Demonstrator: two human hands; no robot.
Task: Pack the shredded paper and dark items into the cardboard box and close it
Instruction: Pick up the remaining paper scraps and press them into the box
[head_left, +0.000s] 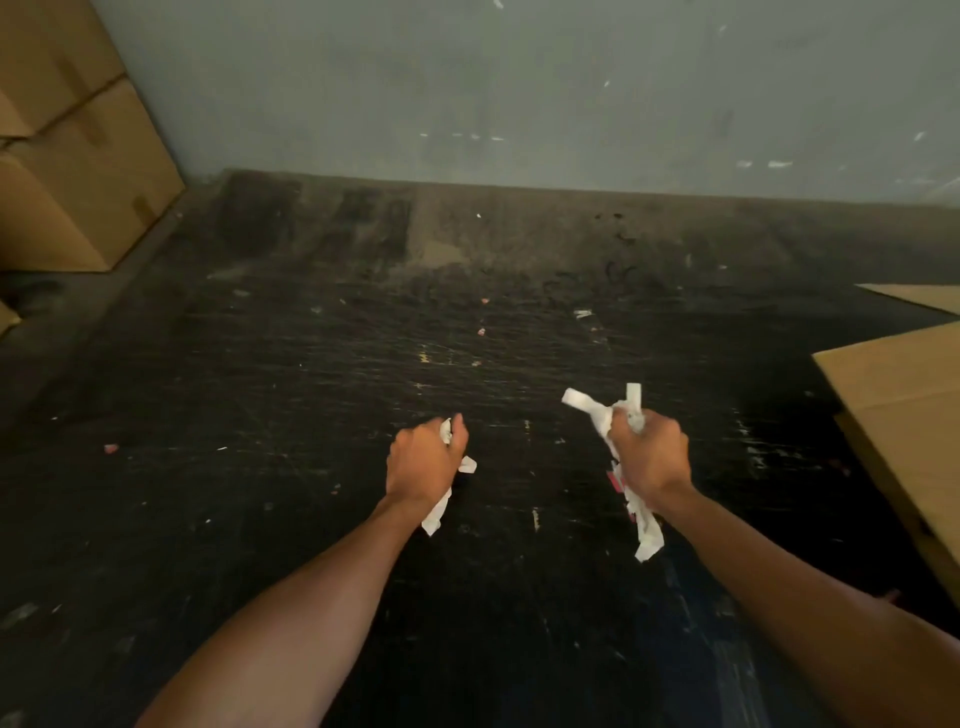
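Over dark scuffed floor (311, 389), each fist, left hand (423, 460) and right hand (652, 452), clutches shredded paper (647, 530) dangling below.

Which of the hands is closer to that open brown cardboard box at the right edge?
Right. The right hand is just left of the brown cardboard box; the left hand is farther left.

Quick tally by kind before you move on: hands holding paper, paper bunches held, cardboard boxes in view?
Hands gripping paper: 2, left hand and right hand
White shredded paper bunches: 2
Brown cardboard boxes: 3, two stacked far left, one open on the right
Total: 7
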